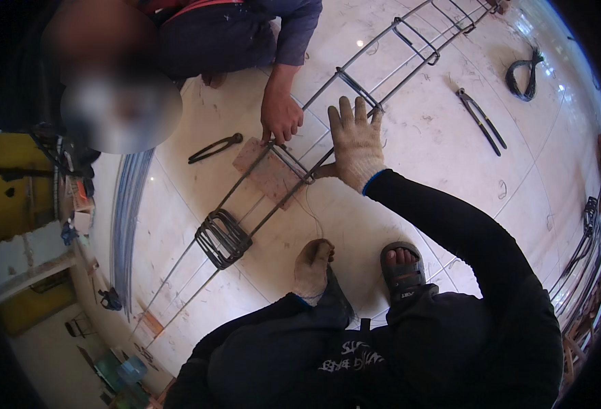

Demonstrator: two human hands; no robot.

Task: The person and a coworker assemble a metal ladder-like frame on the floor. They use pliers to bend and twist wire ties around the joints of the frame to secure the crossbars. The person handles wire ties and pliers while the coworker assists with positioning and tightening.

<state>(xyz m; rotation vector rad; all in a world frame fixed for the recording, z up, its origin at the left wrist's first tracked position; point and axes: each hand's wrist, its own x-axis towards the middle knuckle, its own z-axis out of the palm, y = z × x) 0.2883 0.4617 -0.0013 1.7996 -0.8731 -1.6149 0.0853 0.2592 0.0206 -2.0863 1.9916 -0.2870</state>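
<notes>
A long rebar cage (323, 153) lies diagonally across the floor, made of straight bars with square stirrups. My right hand (358, 140), in a beige knit glove, is open at the cage's right side, its fingers stretched upward and overlapping a bar. Lower down, near my knee, my gloved left hand (310, 270) is closed on a thin tie wire (314, 215) that curves up toward the cage. A co-worker's bare hand (281, 117) touches a stirrup (290, 160) from the far side. Several stirrups are bunched together (224, 238) farther down the bars.
Under the cage sits a reddish board (252, 158), with pincers (215, 148) beside it. Other long-handled pincers (481, 123) and a dark wire coil (522, 80) lie at right. Loose rebars (131, 218) run along the left; bent steel pieces (583, 242) stand at the right edge.
</notes>
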